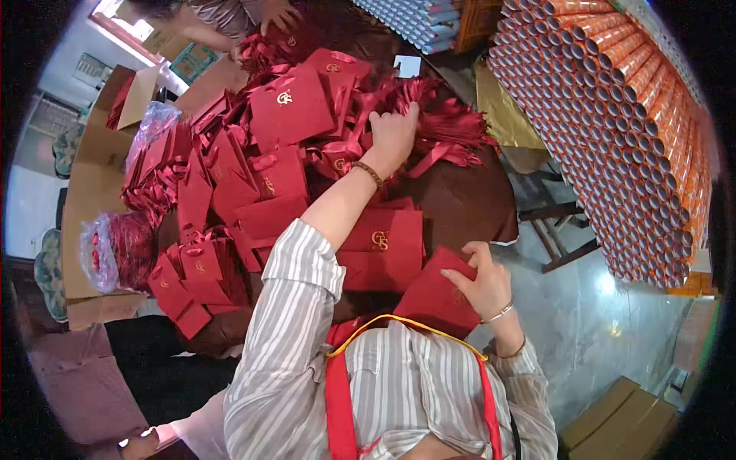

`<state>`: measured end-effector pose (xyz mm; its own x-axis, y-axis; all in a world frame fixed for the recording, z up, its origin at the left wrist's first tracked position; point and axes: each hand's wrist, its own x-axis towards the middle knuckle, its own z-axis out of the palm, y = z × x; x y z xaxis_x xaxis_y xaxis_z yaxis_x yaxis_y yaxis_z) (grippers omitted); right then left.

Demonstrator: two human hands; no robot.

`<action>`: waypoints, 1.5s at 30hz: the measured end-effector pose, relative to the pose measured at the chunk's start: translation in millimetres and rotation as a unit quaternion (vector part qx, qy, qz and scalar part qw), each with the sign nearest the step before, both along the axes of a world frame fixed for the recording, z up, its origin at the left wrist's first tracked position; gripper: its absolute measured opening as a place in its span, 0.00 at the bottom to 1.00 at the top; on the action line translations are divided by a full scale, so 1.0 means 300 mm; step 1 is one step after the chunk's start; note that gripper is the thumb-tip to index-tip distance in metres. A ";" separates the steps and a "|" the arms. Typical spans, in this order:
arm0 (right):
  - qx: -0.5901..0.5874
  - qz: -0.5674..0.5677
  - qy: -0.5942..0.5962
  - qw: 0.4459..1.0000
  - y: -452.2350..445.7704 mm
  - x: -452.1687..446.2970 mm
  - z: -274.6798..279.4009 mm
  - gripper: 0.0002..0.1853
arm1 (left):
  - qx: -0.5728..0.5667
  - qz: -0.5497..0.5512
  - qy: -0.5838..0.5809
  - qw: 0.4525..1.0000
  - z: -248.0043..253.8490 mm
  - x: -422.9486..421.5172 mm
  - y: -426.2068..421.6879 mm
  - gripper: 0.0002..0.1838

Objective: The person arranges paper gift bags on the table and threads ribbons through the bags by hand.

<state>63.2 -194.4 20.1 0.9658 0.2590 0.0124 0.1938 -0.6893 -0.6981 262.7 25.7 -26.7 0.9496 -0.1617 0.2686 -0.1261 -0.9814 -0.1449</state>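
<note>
My left hand (pixel 392 139) reaches across the table to a bundle of loose red ribbons (pixel 452 130). Its fingers are curled down into the ribbons, and the fingertips are partly hidden. Close to my body, my right hand (pixel 487 290) grips the edge of a red paper bag (pixel 435 297), thumb on its face. That bag is tilted near my lap. Between my hands lies another red bag (pixel 391 241) with gold lettering. More red bags (pixel 291 107) with ribbon handles are heaped beyond my left forearm.
At the upper right rises a large stack of orange tubes (pixel 606 123). Blue tubes (pixel 414 19) lie at the back. Another person's hand (pixel 280 14) touches red bags at the far side. Cardboard boxes (pixel 103 184) stand on the left, with a plastic-wrapped red bundle (pixel 126 249) nearby.
</note>
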 end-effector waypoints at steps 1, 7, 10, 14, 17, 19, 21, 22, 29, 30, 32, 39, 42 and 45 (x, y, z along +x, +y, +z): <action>-0.005 -0.005 0.012 1.000 0.001 0.004 0.000 0.21 | -0.023 -0.004 -0.004 1.000 0.012 -0.001 0.002 0.30; 0.059 0.010 0.063 0.996 -0.038 0.020 -0.043 0.20 | -0.639 -0.039 -0.012 0.768 0.163 -0.095 0.029 0.27; 0.085 0.025 0.075 0.993 -0.046 0.015 -0.063 0.19 | -0.835 -0.145 0.102 0.521 0.191 -0.190 0.044 0.22; 0.043 0.027 0.098 0.994 -0.024 0.002 -0.015 0.20 | -0.880 -0.158 0.200 0.400 0.180 -0.343 0.040 0.17; 0.080 0.077 0.035 0.993 -0.017 -0.002 -0.027 0.19 | -0.882 -0.149 0.227 0.386 0.150 -0.408 0.043 0.13; 0.102 0.064 0.035 0.992 -0.009 -0.011 -0.034 0.18 | -0.863 -0.130 0.259 0.414 0.148 -0.434 0.045 0.12; 0.074 0.057 0.036 0.995 -0.003 -0.011 -0.026 0.19 | -0.859 -0.106 0.267 0.425 0.151 -0.450 0.033 0.14; 0.050 0.020 0.105 0.993 0.003 -0.007 0.002 0.19 | -0.847 -0.090 0.266 0.452 0.141 -0.450 0.031 0.16; 0.172 0.030 0.129 0.976 -0.012 0.015 -0.104 0.13 | -0.752 -0.048 0.294 0.588 0.137 -0.492 0.019 0.12; 0.188 0.030 0.188 0.964 -0.022 0.016 -0.127 0.10 | -0.746 -0.060 0.311 0.586 0.128 -0.497 0.032 0.10; 0.192 0.033 0.205 0.959 -0.032 0.019 -0.136 0.10 | -0.738 -0.072 0.333 0.583 0.114 -0.512 0.034 0.09; 0.362 0.052 0.350 0.863 -0.032 0.038 -0.136 0.09 | -0.625 -0.063 0.307 0.715 0.098 -0.566 0.051 0.14; 0.342 0.063 0.374 0.860 -0.014 0.043 -0.111 0.10 | -0.615 -0.076 0.245 0.746 0.065 -0.584 0.049 0.14; 0.316 0.062 0.349 0.880 -0.008 0.028 -0.095 0.13 | -0.625 -0.090 0.198 0.750 0.057 -0.601 0.041 0.13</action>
<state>71.7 -196.8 -8.5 0.7605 0.5170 -0.3929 -0.3869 -0.1252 -0.9136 82.3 37.9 -9.5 0.9878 -0.1546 0.0195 -0.0629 -0.2809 0.9577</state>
